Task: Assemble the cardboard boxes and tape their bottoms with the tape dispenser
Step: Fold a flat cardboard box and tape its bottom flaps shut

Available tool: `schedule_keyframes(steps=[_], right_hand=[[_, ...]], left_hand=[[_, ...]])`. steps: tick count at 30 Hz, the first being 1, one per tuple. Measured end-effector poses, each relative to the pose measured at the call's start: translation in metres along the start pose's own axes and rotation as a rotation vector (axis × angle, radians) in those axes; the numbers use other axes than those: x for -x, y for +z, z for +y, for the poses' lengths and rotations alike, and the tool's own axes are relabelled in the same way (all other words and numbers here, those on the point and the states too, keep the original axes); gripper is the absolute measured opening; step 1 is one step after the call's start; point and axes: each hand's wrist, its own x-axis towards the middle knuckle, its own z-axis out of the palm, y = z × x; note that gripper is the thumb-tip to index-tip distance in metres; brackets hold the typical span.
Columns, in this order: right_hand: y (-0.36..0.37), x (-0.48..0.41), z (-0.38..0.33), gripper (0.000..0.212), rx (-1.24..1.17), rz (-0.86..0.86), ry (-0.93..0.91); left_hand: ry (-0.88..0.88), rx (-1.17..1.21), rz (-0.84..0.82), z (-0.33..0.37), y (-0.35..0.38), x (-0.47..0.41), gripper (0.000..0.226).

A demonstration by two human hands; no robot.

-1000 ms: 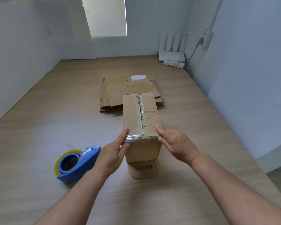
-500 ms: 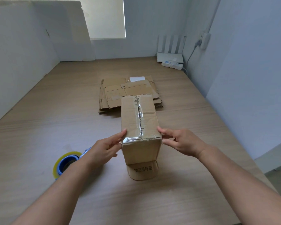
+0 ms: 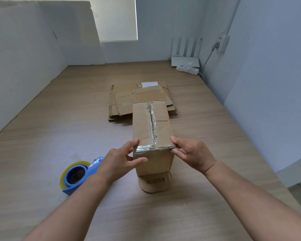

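An assembled cardboard box (image 3: 152,124) stands on the wooden table (image 3: 59,136) with its taped bottom facing up; clear tape runs along the centre seam and over the near edge. A loose flap with printed characters sticks out at its base toward me. My left hand (image 3: 119,161) presses the box's near left corner, thumb on the front face. My right hand (image 3: 192,153) holds the near right corner with its fingertips. A blue tape dispenser (image 3: 76,176) with a roll of clear tape lies on the table just left of my left wrist, partly hidden by it.
A stack of flattened cardboard boxes (image 3: 129,101) lies just behind the upright box. A white router (image 3: 185,60) and a power strip (image 3: 188,68) sit at the far right corner. White walls close in the table on the left, back and right.
My left thumb has come onto the box's front face. The box and my right hand stay almost where they were; the view shifted slightly.
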Motion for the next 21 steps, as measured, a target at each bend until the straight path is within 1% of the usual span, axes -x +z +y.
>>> schedule_keyframes(steps=[4, 9, 11, 13, 14, 15, 16, 17, 19, 21], right_hand=[[-0.002, 0.000, 0.001, 0.040, 0.013, 0.004, -0.012], [-0.001, 0.001, 0.000, 0.041, -0.003, -0.027, -0.001], [-0.002, 0.002, -0.001, 0.041, 0.001, -0.014, 0.007], [-0.003, 0.002, 0.000, 0.040, -0.002, -0.004, 0.016], [-0.003, 0.003, -0.001, 0.041, -0.002, -0.014, 0.024], [-0.002, 0.005, -0.005, 0.042, -0.005, -0.038, 0.053], [-0.002, 0.006, -0.011, 0.045, -0.020, -0.049, 0.101], [-0.002, 0.006, -0.018, 0.049, -0.052, -0.055, 0.188], [-0.002, 0.005, -0.033, 0.057, -0.220, -0.098, 0.461], [-0.001, -0.003, -0.044, 0.057, -0.358, -0.039, 0.700]], left_hand=[[0.000, -0.154, 0.102, 0.009, 0.007, 0.000, 0.052], [0.073, -0.173, 0.109, -0.001, 0.010, 0.003, 0.051], [0.019, -0.086, 0.035, -0.006, 0.009, 0.006, 0.056], [-0.102, 0.164, -0.005, -0.007, 0.010, 0.011, 0.062], [-0.142, 0.254, 0.007, -0.006, 0.013, 0.015, 0.060], [-0.156, 0.282, 0.023, -0.004, 0.017, 0.018, 0.054], [-0.158, 0.281, 0.035, -0.002, 0.021, 0.022, 0.048], [-0.158, 0.280, 0.045, 0.000, 0.025, 0.025, 0.045], [-0.173, 0.314, 0.050, 0.005, 0.027, 0.027, 0.045], [-0.197, 0.356, 0.040, 0.007, 0.025, 0.027, 0.048]])
